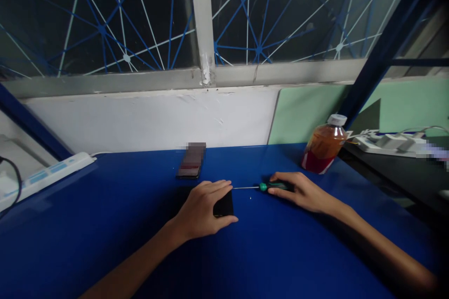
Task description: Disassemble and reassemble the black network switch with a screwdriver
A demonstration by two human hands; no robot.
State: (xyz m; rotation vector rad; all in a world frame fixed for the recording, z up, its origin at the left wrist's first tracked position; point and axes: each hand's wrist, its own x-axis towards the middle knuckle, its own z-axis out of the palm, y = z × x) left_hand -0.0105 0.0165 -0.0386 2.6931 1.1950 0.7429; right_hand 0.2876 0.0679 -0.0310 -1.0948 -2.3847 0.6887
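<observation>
My left hand point(201, 209) lies over a small flat black object point(224, 205) on the blue table point(105, 224), with fingers and thumb closed round its edges. A thin screwdriver with a green handle point(271, 187) lies on the table, and my right hand point(301, 191) has its fingers wrapped round that handle. The metal shaft points left, and its tip reaches the top edge of the black object by my left fingertips. A tiny pale speck point(250, 198) sits on the table between my two hands.
A dark rectangular device point(191, 161) lies further back near the wall. A bottle of amber drink point(324, 145) with a white cap stands at the right. A white power strip point(45, 175) is at the left, and another power strip with plugs point(389, 142) at the far right.
</observation>
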